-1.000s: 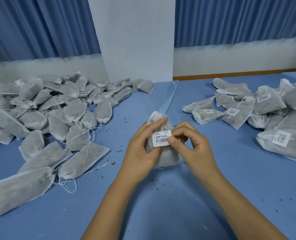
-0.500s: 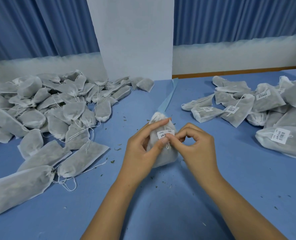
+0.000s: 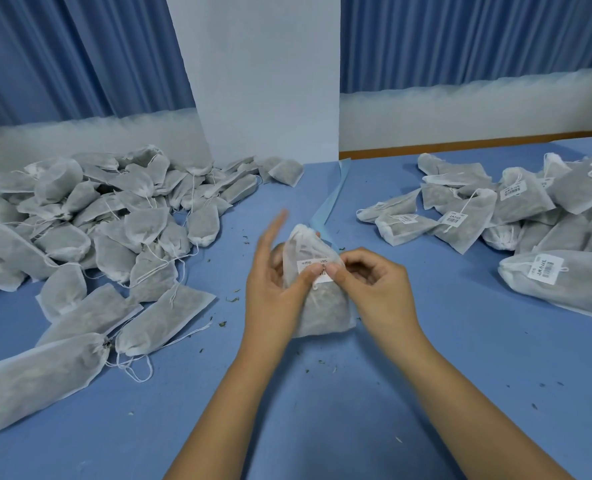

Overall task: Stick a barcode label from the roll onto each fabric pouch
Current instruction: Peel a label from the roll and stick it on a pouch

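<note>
A grey fabric pouch (image 3: 322, 306) stands tilted on the blue table (image 3: 322, 393) between my hands. A white barcode label (image 3: 306, 264) lies on its upper front. My left hand (image 3: 270, 289) has its fingers stretched straight up beside the pouch, blurred, while its thumb presses on the label. My right hand (image 3: 374, 285) has curled fingers at the pouch's right edge, its thumb tip on the label against the left thumb. Both thumbs hide the middle of the label. The label roll itself is out of view.
A large heap of unlabelled pouches (image 3: 97, 220) with drawstrings fills the left of the table. Labelled pouches (image 3: 495, 209) are piled at the right. A light-blue strip (image 3: 332, 199) runs from behind the held pouch towards the white pillar (image 3: 263, 81). Herb crumbs dot the table.
The label went from being held in front of the pouch to lying on it. My left fingers have lifted off the pouch and straightened upward; both thumbs now meet on the label.
</note>
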The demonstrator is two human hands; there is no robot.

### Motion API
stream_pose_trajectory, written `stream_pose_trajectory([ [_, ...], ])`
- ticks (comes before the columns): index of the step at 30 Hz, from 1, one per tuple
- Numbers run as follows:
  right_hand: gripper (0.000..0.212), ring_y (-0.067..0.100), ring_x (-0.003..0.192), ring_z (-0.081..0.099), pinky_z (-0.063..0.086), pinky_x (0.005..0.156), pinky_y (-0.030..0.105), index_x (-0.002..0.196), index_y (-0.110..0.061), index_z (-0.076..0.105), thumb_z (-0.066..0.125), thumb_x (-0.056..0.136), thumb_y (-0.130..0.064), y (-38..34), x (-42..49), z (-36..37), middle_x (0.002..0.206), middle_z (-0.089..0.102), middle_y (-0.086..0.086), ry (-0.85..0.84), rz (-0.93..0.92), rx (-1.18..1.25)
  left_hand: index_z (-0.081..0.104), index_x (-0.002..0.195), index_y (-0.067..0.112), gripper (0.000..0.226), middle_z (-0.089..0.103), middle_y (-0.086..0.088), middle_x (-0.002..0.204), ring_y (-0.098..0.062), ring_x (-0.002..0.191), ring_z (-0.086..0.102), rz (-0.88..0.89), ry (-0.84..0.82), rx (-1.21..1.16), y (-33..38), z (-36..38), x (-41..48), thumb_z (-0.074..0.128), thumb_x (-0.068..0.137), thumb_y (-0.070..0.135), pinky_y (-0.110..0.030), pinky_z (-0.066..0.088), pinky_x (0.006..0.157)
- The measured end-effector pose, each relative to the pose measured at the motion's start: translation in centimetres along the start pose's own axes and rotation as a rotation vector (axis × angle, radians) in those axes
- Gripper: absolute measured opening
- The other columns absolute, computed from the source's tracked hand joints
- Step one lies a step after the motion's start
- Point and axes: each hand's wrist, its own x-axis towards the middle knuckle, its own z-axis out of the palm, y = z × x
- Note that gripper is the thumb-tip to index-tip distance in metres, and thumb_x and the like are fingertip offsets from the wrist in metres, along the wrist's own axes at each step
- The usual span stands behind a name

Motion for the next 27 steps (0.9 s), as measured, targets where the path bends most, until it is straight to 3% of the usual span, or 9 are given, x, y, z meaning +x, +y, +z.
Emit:
stream_pose_trajectory([
  [2,0.005,0.010,0.068,0.059,0.049,0.065,0.020,0.079,-0.003,0.067,0.069,0.083,-0.004,-0.2,0.0,-0.2,0.072,0.066,0.002,0.055,0.014,0.021,0.033,0.140,0.052,0.084,0.073,-0.010,0.093,-0.025,0.091,0.070,-0.113,0.039,-0.073,-0.1,0.6,0.3,0.075,0.081,0.009,-0.035,0.058,0.082],
  [4,0.011,0.006,0.065,0.059,0.048,0.063,0.017,0.075,-0.008,0.066,0.068,0.085,-0.005,-0.6,0.0,-0.8,0.069,0.065,-0.003,0.129,0.040,0.055,0.038,0.140,0.037,0.073,0.075,-0.001,0.087,-0.017,0.083,0.072,-0.221,0.046,0.000,-0.2,1.6,0.5,0.076,0.083,0.015,-0.030,0.058,0.074],
  [9,0.013,0.002,0.058,0.057,0.044,0.057,0.012,0.072,-0.013,0.068,0.071,0.084,-0.012,-1.5,-0.3,-3.7,0.061,0.065,-0.009,0.261,-0.002,-0.078,0.047,0.116,0.041,0.049,0.075,0.001,0.080,-0.011,0.073,0.071,-0.294,0.004,0.035,0.1,5.2,0.1,0.077,0.082,0.022,-0.022,0.056,0.066],
  [13,0.008,0.003,0.062,0.061,0.047,0.059,0.013,0.079,-0.008,0.070,0.070,0.085,-0.013,-2.1,-0.6,-7.2,0.068,0.069,-0.005,0.340,0.000,-0.061,0.071,0.094,0.016,0.018,0.075,-0.001,0.079,-0.019,0.077,0.072,-0.312,-0.102,0.152,1.0,8.4,-0.5,0.077,0.081,0.026,-0.037,0.057,0.072],
  [16,0.014,0.007,0.073,0.066,0.051,0.065,0.016,0.093,-0.009,0.068,0.071,0.083,-0.017,-2.3,-0.9,-9.8,0.080,0.072,-0.002,0.211,0.124,0.009,0.070,0.079,0.020,0.009,0.073,0.002,0.076,-0.014,0.074,0.070,-0.254,-0.056,0.237,1.6,10.4,-0.4,0.078,0.081,0.025,-0.025,0.053,0.066],
  [20,0.019,0.018,0.087,0.071,0.055,0.072,0.022,0.101,-0.012,0.071,0.069,0.085,-0.022,-2.3,-1.8,-13.1,0.094,0.075,0.006,-0.063,0.320,0.026,0.071,0.085,0.015,0.009,0.073,0.005,0.077,-0.009,0.071,0.067,-0.250,-0.041,0.298,1.7,12.8,-0.2,0.076,0.082,0.021,-0.015,0.048,0.060],
  [22,0.018,0.022,0.072,0.068,0.051,0.057,0.022,0.094,-0.012,0.074,0.068,0.086,-0.027,-2.4,-1.9,-14.8,0.085,0.074,0.007,-0.101,0.399,-0.062,0.071,0.084,0.012,0.008,0.072,0.003,0.076,-0.012,0.070,0.067,-0.292,-0.083,0.345,1.0,13.6,-0.1,0.072,0.085,0.020,-0.018,0.048,0.060],
  [24,0.024,0.025,0.056,0.054,0.037,0.042,0.021,0.083,-0.010,0.073,0.065,0.088,-0.032,-2.5,-1.9,-16.6,0.068,0.069,0.013,-0.127,0.483,-0.203,0.070,0.082,0.007,0.012,0.067,0.002,0.071,-0.015,0.066,0.061,-0.392,-0.143,0.383,0.0,14.4,-0.1,0.071,0.084,0.019,-0.022,0.045,0.059],
  [27,0.027,0.016,0.043,0.051,0.032,0.038,0.018,0.079,-0.008,0.069,0.064,0.089,-0.032,-2.7,-1.1,-17.7,0.057,0.064,0.012,-0.124,0.600,-0.297,0.069,0.087,0.005,0.010,0.068,-0.004,0.079,-0.017,0.071,0.061,-0.543,-0.154,0.299,-0.9,15.5,0.0,0.068,0.086,0.014,-0.023,0.046,0.062],
])
